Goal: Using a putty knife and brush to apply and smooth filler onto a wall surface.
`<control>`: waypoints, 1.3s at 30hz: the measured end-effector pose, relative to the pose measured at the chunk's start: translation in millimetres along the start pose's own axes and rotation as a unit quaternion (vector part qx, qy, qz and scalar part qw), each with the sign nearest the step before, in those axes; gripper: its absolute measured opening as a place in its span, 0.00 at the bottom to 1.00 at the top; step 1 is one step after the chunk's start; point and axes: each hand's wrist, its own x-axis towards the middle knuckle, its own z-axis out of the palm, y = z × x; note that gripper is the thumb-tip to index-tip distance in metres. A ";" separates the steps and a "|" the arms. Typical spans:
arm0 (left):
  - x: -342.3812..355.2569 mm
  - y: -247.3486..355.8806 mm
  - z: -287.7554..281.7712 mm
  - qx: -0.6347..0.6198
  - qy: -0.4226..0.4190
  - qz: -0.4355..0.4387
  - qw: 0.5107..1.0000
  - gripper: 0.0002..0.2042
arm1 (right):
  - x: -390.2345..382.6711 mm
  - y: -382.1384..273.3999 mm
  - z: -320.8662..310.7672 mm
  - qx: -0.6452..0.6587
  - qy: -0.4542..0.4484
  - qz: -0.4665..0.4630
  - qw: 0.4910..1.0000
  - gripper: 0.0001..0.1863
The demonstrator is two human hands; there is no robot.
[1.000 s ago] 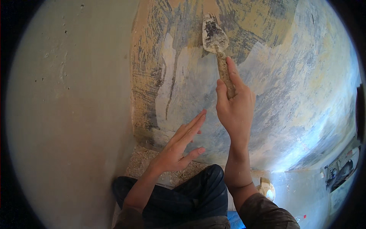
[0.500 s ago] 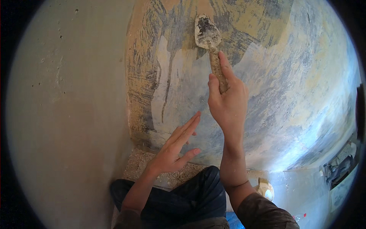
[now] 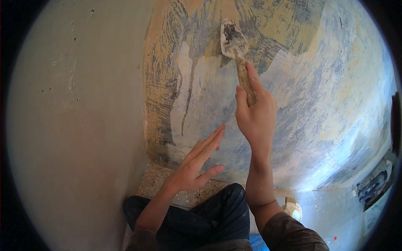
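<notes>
My right hand [image 3: 260, 111] grips the worn handle of a small trowel [image 3: 233, 39], with the index finger stretched along it. The trowel's blade, smeared with pale and dark residue, points up and lies against or just in front of the patchy wall [image 3: 301, 104]; which of the two I cannot tell. Around the blade the wall shows scraped yellow and grey layers, with smoother pale blue-grey below. Lower and to the left, my left hand [image 3: 197, 163] is empty, its fingers stretched and thumb apart, close to the wall.
A plain beige wall [image 3: 83, 125] meets the patchy one at a corner on the left. Crumbly debris [image 3: 157, 180] lies at the wall's foot, by my dark-trousered legs [image 3: 205, 221]. A lit lamp [image 3: 293, 209] stands beside my right forearm. Dark items [image 3: 374, 184] sit at the far right.
The whole view has shifted slightly, so everything appears a little further right and lower. My right hand still holds the trowel in nearly the same place; my left stays stretched out.
</notes>
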 end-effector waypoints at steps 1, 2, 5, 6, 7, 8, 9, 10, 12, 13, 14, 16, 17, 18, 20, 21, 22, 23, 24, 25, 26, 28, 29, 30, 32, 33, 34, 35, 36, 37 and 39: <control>0.3 -1.3 0.7 -0.003 -0.001 0.000 1.000 0.36 | 6.0 -0.3 4.5 -0.023 0.009 -0.017 1.000 0.26; 0.7 -3.6 0.6 -0.002 0.000 0.003 1.000 0.36 | 9.4 -0.8 7.6 -0.045 0.017 -0.035 0.998 0.26; 1.5 -1.8 1.0 -0.003 -0.005 0.006 1.000 0.36 | 11.8 -9.9 9.1 -0.041 0.016 -0.002 0.999 0.25; 1.9 -0.2 1.1 -0.004 -0.010 0.005 1.000 0.36 | 8.9 -9.9 7.0 -0.041 0.016 -0.002 0.999 0.25; 1.6 0.7 0.3 -0.002 -0.008 0.005 1.000 0.36 | 3.6 -9.8 4.2 -0.044 0.009 0.008 0.999 0.25; 0.9 1.7 -0.3 0.001 -0.006 0.008 1.000 0.35 | -1.1 -9.8 2.1 -0.046 0.002 0.017 0.999 0.25; -0.2 2.2 -1.5 0.004 -0.003 0.010 1.000 0.35 | -4.7 -9.7 1.7 -0.044 0.002 0.015 0.999 0.25; -0.9 1.7 -1.9 0.005 -0.001 0.011 1.000 0.35 | -7.9 -8.6 0.3 -0.032 -0.007 0.030 0.999 0.25; -2.8 -0.3 -4.2 0.009 0.002 -0.001 1.000 0.35 | -5.7 -10.3 2.4 -0.018 -0.016 0.044 0.999 0.25; -3.0 -0.7 -4.6 0.006 0.001 -0.001 1.000 0.35 | -1.3 -13.1 4.0 -0.044 -0.015 0.039 0.998 0.25; -2.7 -0.9 -5.4 -0.002 -0.007 -0.011 1.000 0.37 | 1.4 -14.8 4.9 -0.070 -0.015 0.034 0.997 0.26; -1.6 0.5 -5.9 -0.011 -0.016 -0.024 1.000 0.38 | 2.3 -16.1 5.4 -0.064 -0.009 0.027 0.998 0.26; -1.1 2.5 -6.2 -0.009 -0.015 -0.021 1.000 0.38 | 2.0 -16.7 5.7 -0.056 -0.002 0.018 0.998 0.26; -1.1 4.1 -6.0 -0.007 -0.015 -0.019 1.000 0.38 | -0.3 -16.0 3.6 -0.055 -0.003 0.018 0.998 0.26; -2.2 4.4 -6.8 -0.009 -0.014 -0.024 1.000 0.38 | -5.2 -12.8 0.9 -0.043 -0.017 0.030 0.999 0.25; -2.8 4.3 -7.5 -0.012 -0.015 -0.027 0.999 0.38 | -4.4 -12.5 3.9 -0.041 -0.017 0.029 0.999 0.25; -2.1 3.9 -6.6 -0.014 -0.016 -0.026 0.999 0.38 | -2.3 -11.6 5.3 -0.056 -0.010 0.021 0.998 0.25; -1.5 3.0 -6.1 -0.013 -0.014 -0.025 0.999 0.38 | 0.1 -10.9 7.1 -0.072 -0.003 0.013 0.997 0.25; -0.5 2.5 -5.2 -0.013 -0.013 -0.023 1.000 0.38 | 3.3 -10.6 10.4 -0.073 -0.002 0.013 0.997 0.25; -0.6 3.1 -5.2 -0.014 -0.014 -0.024 1.000 0.38 | 5.9 -11.6 15.8 -0.063 0.009 0.000 0.998 0.26; -0.4 3.9 -5.1 -0.008 -0.020 -0.030 0.999 0.38 | 6.9 -12.3 18.1 -0.053 0.020 -0.013 0.998 0.27; -0.6 5.1 -5.5 0.000 -0.023 -0.037 0.999 0.38 | 0.9 -13.8 11.8 -0.044 0.008 -0.004 0.999 0.27; -0.7 5.7 -5.6 -0.001 -0.017 -0.023 1.000 0.38 | -1.0 -14.3 9.8 -0.035 -0.006 0.003 0.999 0.27; -1.5 6.1 -6.5 -0.002 -0.011 -0.008 1.000 0.37 | -1.3 -12.9 10.7 -0.031 -0.006 0.001 0.999 0.27; -1.8 4.0 -6.2 -0.011 -0.012 -0.018 1.000 0.37 | -0.3 -7.5 10.0 -0.044 0.004 -0.006 0.999 0.27; -1.6 2.6 -6.3 -0.020 -0.013 -0.029 0.999 0.37 | 3.9 -7.2 12.4 -0.044 0.005 -0.007 0.999 0.27; -1.5 2.5 -6.8 -0.021 -0.014 -0.029 0.999 0.37 | 10.5 -11.6 15.5 -0.053 0.009 -0.003 0.999 0.26; -0.7 2.2 -7.4 -0.012 -0.011 -0.023 1.000 0.37 | 14.1 -14.2 16.6 -0.061 0.013 0.001 0.998 0.26; -0.2 2.4 -7.5 -0.003 -0.009 -0.017 1.000 0.37 | 13.6 -14.8 15.2 -0.062 0.013 0.002 0.998 0.26; -0.5 3.4 -8.3 -0.002 -0.008 -0.017 1.000 0.37 | 13.3 -15.3 15.5 -0.056 0.010 0.009 0.998 0.26; -0.9 6.8 -9.8 -0.001 -0.018 -0.031 0.999 0.37 | 9.4 -13.8 14.0 -0.049 0.007 0.016 0.999 0.25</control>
